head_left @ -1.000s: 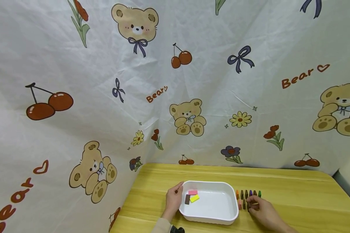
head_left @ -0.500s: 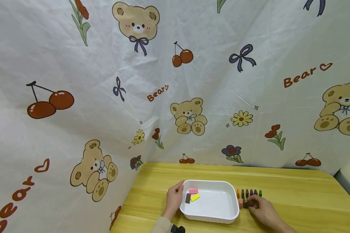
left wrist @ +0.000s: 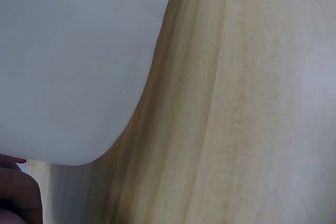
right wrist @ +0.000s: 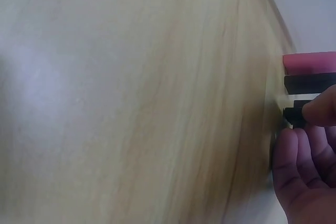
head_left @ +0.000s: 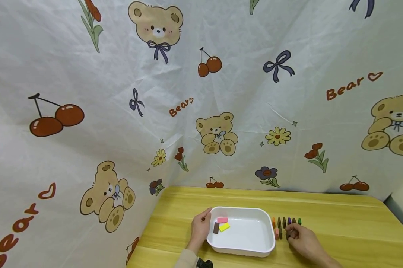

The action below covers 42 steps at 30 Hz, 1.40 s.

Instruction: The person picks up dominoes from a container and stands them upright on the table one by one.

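In the head view, my left hand (head_left: 200, 227) holds the left rim of a white plastic tray (head_left: 245, 252), with the thumb along the edge. The left wrist view shows the tray's outer wall (left wrist: 68, 77) and curled fingers (left wrist: 20, 190) by its corner. To the tray's right, my right hand (head_left: 302, 238) pinches a small dark block (right wrist: 295, 115) between thumb and fingertips, close above the table. Beside it stand another dark block (head_left: 280, 233) and a pink block (head_left: 276, 234). Inside the tray lie a pink block (head_left: 222, 220), a yellow block (head_left: 224, 227) and a dark brown block (head_left: 216, 227).
Behind the right hand runs a row of several upright blocks, from an orange block (head_left: 273, 222) past a purple block (head_left: 289, 221) to a green block (head_left: 300, 221). The wooden table (head_left: 352, 223) meets a bear-patterned cloth (head_left: 245, 163) behind and at left.
The dark block in my right hand swung broadside toward the neighbouring dark block, then drew slightly back to the right. My left hand and the tray stay in place.
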Tool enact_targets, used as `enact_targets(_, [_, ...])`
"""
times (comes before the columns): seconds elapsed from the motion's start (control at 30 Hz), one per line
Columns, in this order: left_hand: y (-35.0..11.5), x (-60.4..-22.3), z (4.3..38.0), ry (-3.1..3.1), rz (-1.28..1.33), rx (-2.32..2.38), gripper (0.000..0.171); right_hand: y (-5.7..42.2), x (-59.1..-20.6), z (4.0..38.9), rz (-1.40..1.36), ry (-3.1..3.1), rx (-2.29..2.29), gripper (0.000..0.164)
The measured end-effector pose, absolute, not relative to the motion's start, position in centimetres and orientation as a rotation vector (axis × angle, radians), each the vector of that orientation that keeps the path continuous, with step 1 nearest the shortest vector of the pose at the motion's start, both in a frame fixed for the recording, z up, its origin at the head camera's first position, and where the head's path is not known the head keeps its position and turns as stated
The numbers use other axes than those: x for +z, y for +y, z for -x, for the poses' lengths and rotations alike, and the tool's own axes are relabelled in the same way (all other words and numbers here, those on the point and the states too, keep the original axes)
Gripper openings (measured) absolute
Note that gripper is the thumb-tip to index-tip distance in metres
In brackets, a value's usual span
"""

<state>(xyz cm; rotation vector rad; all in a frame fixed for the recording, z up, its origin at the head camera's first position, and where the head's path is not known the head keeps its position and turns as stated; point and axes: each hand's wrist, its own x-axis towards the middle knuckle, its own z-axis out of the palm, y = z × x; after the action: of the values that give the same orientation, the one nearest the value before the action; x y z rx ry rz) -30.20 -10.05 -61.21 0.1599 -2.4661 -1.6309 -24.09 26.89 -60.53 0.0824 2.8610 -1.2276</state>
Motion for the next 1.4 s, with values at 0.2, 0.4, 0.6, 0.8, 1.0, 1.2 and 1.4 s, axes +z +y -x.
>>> enact_targets(0.2, [-10.0,-61.1,30.0,-2.467,-0.172,-1.632,0.027,26.7,-60.4,24.2,-0.074,2.873,-1.212,0.029])
enact_targets(0.4, [-10.0,-61.5,30.3,-2.468,-0.183,-1.64,0.027,26.7,-60.6,24.2,-0.077,2.859,-1.208,0.029])
enact_targets(0.6, [-10.0,-61.7,30.1,-2.485,-0.202,-1.644,0.027,26.7,-61.1,24.3,-0.087,2.84,-1.216,0.03])
enact_targets(0.8, [-9.9,-61.2,29.9,-2.465,-0.191,-1.642,0.027,26.9,-61.2,24.2,-0.091,2.846,-1.231,0.033])
enact_targets(1.0, [-9.7,-60.7,29.7,-2.477,-0.185,-1.601,0.028,27.2,-60.8,23.7,-0.1,2.885,-1.237,0.03])
enact_targets(1.2, [-9.7,-60.7,29.8,-2.48,-0.196,-1.616,0.028,27.5,-60.3,22.7,-0.097,2.896,-1.264,0.037])
enact_targets(1.4, [-10.1,-61.8,30.4,-2.481,-0.184,-1.626,0.028,27.6,-59.9,22.1,-0.057,2.968,-1.248,0.036])
